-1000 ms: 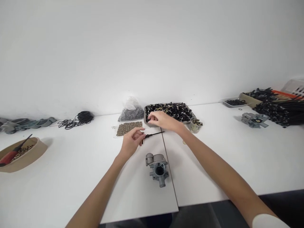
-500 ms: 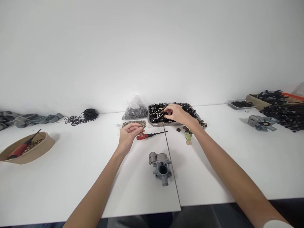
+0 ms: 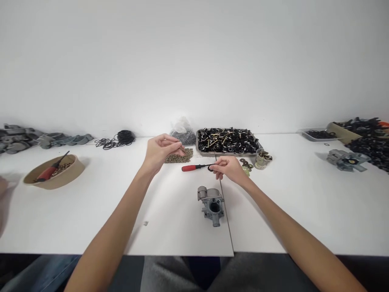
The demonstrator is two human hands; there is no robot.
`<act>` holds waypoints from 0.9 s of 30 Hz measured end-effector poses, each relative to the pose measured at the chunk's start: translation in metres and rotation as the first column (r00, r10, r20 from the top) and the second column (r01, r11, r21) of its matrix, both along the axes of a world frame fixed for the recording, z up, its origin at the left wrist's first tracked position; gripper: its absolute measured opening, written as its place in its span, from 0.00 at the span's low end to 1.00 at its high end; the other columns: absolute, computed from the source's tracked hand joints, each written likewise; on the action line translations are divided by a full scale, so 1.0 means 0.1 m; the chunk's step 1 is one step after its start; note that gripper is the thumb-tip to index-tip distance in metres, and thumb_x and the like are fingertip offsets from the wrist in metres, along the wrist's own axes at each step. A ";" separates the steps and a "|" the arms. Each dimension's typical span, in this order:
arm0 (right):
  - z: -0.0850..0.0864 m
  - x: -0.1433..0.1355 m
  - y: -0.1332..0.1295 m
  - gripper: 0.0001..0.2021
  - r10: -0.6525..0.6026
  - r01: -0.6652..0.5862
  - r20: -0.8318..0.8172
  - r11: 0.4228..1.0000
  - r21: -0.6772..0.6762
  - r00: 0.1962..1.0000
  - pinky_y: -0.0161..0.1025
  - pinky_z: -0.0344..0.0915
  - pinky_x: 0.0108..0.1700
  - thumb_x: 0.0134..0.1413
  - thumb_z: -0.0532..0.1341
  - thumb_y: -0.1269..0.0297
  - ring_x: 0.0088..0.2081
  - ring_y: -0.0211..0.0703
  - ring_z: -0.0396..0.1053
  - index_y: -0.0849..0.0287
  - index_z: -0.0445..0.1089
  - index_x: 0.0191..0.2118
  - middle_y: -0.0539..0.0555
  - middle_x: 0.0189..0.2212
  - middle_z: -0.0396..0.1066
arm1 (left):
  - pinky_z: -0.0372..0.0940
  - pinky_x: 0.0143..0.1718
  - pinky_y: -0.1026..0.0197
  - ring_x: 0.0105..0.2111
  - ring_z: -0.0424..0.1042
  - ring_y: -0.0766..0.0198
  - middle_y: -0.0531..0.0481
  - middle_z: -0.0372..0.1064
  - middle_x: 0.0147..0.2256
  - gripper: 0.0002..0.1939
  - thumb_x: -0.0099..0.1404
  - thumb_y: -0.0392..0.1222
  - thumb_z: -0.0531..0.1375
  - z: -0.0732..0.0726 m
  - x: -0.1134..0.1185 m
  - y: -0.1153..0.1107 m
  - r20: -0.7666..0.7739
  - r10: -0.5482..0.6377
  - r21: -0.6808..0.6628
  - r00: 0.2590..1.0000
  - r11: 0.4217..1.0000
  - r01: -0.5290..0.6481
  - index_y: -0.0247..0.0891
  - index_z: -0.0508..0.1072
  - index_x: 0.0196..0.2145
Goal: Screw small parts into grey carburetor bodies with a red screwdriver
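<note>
My right hand (image 3: 227,168) pinches a small black ring-shaped part (image 3: 210,167) over the tip of a red-handled screwdriver (image 3: 189,168). My left hand (image 3: 164,152) hovers over a pile of small brass-coloured screws (image 3: 185,157), its thumb and fingers pressed together. What sits between those fingertips is hidden. Below both hands a grey metal carburetor body (image 3: 214,207) stands on the white table, its round bore facing me. Behind them a metal tray (image 3: 231,154) holds black ring-like parts and brass-coloured pins. Beside my right hand lie loose brass-coloured discs (image 3: 245,163).
A clear cup (image 3: 260,160) of discs stands right of the tray, a plastic bag (image 3: 184,136) behind the screws. Leftward are a tan bowl (image 3: 75,168), black O-rings (image 3: 124,138) and grey castings (image 3: 18,138). At right sits another carburetor (image 3: 346,159). Someone's blurred arm (image 3: 2,194) edges in.
My right hand has drawn back from the tray toward me, bringing out the black ring-shaped part. My left hand has risen slightly; the thin brownish piece seen in it earlier no longer shows clearly.
</note>
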State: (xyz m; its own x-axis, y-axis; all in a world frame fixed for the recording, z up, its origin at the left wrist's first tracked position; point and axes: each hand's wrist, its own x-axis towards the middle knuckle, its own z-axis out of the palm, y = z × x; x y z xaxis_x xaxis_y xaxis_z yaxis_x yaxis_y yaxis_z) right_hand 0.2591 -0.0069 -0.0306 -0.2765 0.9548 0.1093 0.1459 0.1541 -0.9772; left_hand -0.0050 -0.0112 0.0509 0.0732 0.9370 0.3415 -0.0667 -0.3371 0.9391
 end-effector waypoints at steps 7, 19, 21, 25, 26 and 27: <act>0.04 -0.02 -0.06 0.18 -0.035 0.004 -0.149 0.978 -0.207 0.988 0.41 0.74 0.32 0.42 0.74 0.54 0.26 0.44 0.75 0.64 0.76 0.34 0.58 0.27 0.76 | 0.76 0.35 0.54 0.27 0.80 0.56 0.48 0.75 0.24 0.18 0.52 0.42 0.73 -0.28 0.01 0.15 -0.031 -0.103 -0.082 0.994 0.992 0.100 0.31 0.71 0.32; 0.12 -0.22 -0.23 0.18 0.070 -0.091 -0.084 0.958 -0.273 0.994 0.34 0.64 0.27 0.45 0.72 0.50 0.24 0.34 0.66 0.63 0.76 0.27 0.56 0.25 0.75 | 0.75 0.30 0.58 0.27 0.80 0.56 0.47 0.75 0.25 0.15 0.54 0.39 0.72 -0.52 0.29 -0.09 -0.024 -0.145 -0.050 0.989 0.988 0.144 0.31 0.69 0.31; 0.11 -0.24 -0.24 0.19 0.080 -0.108 -0.104 0.946 -0.305 0.991 0.34 0.63 0.26 0.43 0.72 0.49 0.24 0.34 0.66 0.64 0.76 0.27 0.56 0.24 0.74 | 0.76 0.30 0.58 0.27 0.80 0.56 0.46 0.75 0.25 0.16 0.52 0.39 0.72 -0.52 0.34 -0.12 -0.059 -0.176 -0.050 0.983 0.984 0.174 0.31 0.70 0.31; 0.05 -0.25 -0.22 0.20 0.053 -0.096 -0.140 0.941 -0.324 0.989 0.35 0.63 0.28 0.43 0.72 0.50 0.23 0.34 0.65 0.65 0.75 0.27 0.56 0.24 0.74 | 0.76 0.31 0.57 0.28 0.80 0.55 0.45 0.76 0.26 0.16 0.51 0.40 0.73 -0.48 0.29 -0.13 -0.079 -0.179 -0.052 0.981 0.983 0.175 0.31 0.70 0.30; 0.04 -0.24 -0.21 0.20 0.047 -0.092 -0.144 0.941 -0.325 0.988 0.35 0.64 0.28 0.44 0.72 0.50 0.23 0.34 0.66 0.65 0.75 0.27 0.56 0.24 0.74 | 0.76 0.30 0.57 0.27 0.80 0.55 0.45 0.76 0.26 0.16 0.52 0.40 0.72 -0.46 0.27 -0.12 -0.074 -0.168 -0.049 0.983 0.985 0.165 0.31 0.70 0.31; 0.03 -0.24 -0.20 0.19 0.042 -0.089 -0.147 0.941 -0.327 0.988 0.35 0.64 0.28 0.44 0.72 0.50 0.23 0.34 0.66 0.65 0.75 0.27 0.56 0.24 0.74 | 0.76 0.30 0.57 0.27 0.80 0.55 0.45 0.77 0.26 0.15 0.53 0.40 0.72 -0.45 0.25 -0.12 -0.068 -0.158 -0.044 0.985 0.987 0.156 0.32 0.70 0.31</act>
